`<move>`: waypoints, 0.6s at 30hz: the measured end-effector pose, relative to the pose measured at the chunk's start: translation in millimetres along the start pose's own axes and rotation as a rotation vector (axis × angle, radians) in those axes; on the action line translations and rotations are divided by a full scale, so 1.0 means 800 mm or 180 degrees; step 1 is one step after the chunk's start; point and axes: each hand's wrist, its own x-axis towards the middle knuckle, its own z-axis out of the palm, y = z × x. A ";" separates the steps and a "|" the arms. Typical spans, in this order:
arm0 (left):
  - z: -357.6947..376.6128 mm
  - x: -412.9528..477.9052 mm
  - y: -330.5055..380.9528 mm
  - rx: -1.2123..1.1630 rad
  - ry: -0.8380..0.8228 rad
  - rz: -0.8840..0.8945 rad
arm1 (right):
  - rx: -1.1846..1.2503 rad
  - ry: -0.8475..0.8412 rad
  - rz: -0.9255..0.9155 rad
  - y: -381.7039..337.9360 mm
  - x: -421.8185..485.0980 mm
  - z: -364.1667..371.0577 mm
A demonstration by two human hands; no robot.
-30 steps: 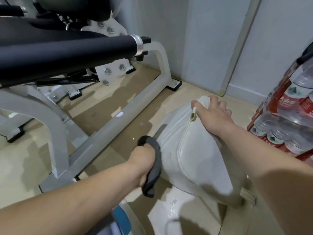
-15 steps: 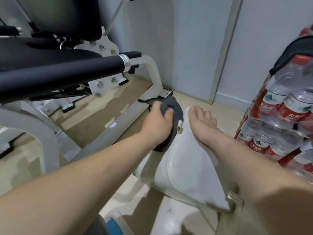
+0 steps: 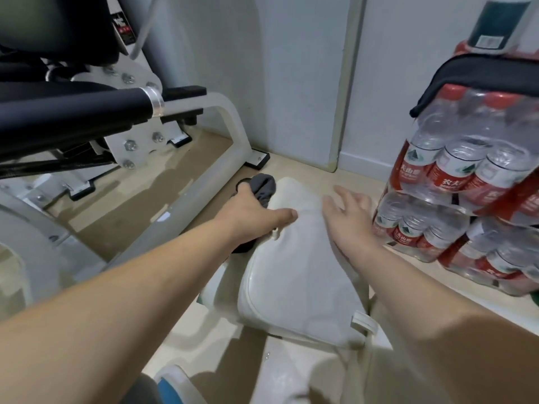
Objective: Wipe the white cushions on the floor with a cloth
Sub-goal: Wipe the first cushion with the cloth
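The white cushion lies on the pale floor, its broad face turned upward and its long axis running away from the viewer; a piped seam runs round its edge, with a small zip pull on the left side and a fabric tab at the near right corner; the dark grey cloth is bunched in the left hand at the cushion's far left corner, touching its edge.

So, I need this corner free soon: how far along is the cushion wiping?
Done: unclear; the white cushion shows no visible wiped patch. In hand: the left hand grips the grey cloth at its far left edge, the right hand open over it. Left: probably the rest of its surface.
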 end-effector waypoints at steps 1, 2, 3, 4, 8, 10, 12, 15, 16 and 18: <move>0.001 -0.001 -0.004 -0.0157 0.0019 0.0001 | -0.0214 0.0200 0.0482 0.014 0.000 -0.007; 0.002 -0.003 -0.007 -0.0256 0.0043 0.0005 | -0.0370 0.0241 0.0969 0.029 0.000 -0.013; 0.003 -0.006 -0.009 -0.0310 0.0078 0.0006 | -0.0339 0.0173 0.1322 0.039 0.000 -0.015; 0.003 -0.012 -0.013 -0.0345 0.0132 0.0012 | -0.0123 0.0049 0.1535 0.045 0.000 -0.012; -0.004 -0.035 -0.036 -0.0812 0.0351 -0.0057 | 0.1000 -0.0485 0.1831 0.042 0.008 0.007; -0.012 -0.050 -0.047 -0.1248 0.0506 -0.0130 | 0.1427 -0.0744 0.1635 0.053 0.027 0.018; -0.019 -0.070 -0.054 -0.1530 0.0741 -0.0208 | 0.1689 -0.0878 0.1497 0.021 0.019 0.016; -0.016 -0.103 -0.062 -0.1544 0.0992 -0.0157 | 0.1491 -0.0559 0.1212 -0.031 0.005 0.009; -0.011 -0.112 -0.063 -0.1537 0.0982 -0.0091 | 0.1312 -0.0326 0.1140 -0.040 0.007 0.008; -0.001 -0.128 -0.065 -0.1488 0.0835 0.0052 | 0.0952 0.0037 0.0962 -0.055 0.011 0.002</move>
